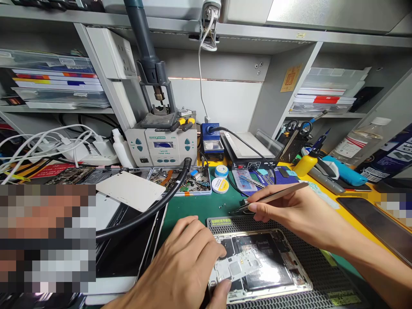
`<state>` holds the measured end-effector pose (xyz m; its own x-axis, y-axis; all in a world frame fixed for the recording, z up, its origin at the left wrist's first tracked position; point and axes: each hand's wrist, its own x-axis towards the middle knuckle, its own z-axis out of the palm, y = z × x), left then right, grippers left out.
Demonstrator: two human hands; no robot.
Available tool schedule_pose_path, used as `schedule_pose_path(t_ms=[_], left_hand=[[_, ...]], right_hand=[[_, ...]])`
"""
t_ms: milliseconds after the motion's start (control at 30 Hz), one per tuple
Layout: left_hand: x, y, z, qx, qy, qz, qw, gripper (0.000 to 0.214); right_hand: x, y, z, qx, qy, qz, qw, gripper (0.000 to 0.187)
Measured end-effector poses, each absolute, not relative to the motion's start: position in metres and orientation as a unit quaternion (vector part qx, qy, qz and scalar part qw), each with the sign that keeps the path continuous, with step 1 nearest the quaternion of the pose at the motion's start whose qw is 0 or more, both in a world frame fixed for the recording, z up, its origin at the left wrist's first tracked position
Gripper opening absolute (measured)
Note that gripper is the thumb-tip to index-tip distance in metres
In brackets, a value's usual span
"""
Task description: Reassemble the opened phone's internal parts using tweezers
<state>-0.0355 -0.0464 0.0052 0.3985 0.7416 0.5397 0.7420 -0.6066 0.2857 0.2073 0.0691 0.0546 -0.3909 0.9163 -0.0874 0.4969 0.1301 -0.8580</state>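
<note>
An opened phone (267, 262) lies on a dark perforated anti-slip pad (322, 257), its black battery and inner parts exposed. My left hand (186, 257) grips the phone's left end, thumb and index finger beside a grey metal cover plate (236, 266) that sits across the inside. Whether those fingers also press on the plate, I cannot tell. Between the thumb and fingers of my right hand (280, 206) is a pair of metal tweezers (273, 197). The tweezer tips point down-left at the green mat (196, 206), close to several tiny screw-like bits (222, 206).
Behind stand a hot air station (162, 146), a blue soldering stand (211, 139) and a heating plate (251, 148). A parts tray (180, 180) and two small round tins (220, 184) lie nearer. A black hose (144, 210) crosses at left. Another phone (373, 219) rests at right.
</note>
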Motion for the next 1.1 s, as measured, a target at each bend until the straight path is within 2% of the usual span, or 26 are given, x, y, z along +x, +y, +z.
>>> schedule_pose_path(t_ms=[733, 1100], left_hand=[[-0.039, -0.042, 0.004, -0.838, -0.441, -0.32, -0.021, 0.016], [-0.03, -0.028, 0.027, -0.853, -0.433, -0.289, 0.046, 0.018]], right_hand=[[0.207, 0.069, 0.054, -0.493, -0.716, 0.433, 0.239, 0.036], [0.207, 0.069, 0.061, -0.48, -0.703, 0.454, 0.264, 0.033]])
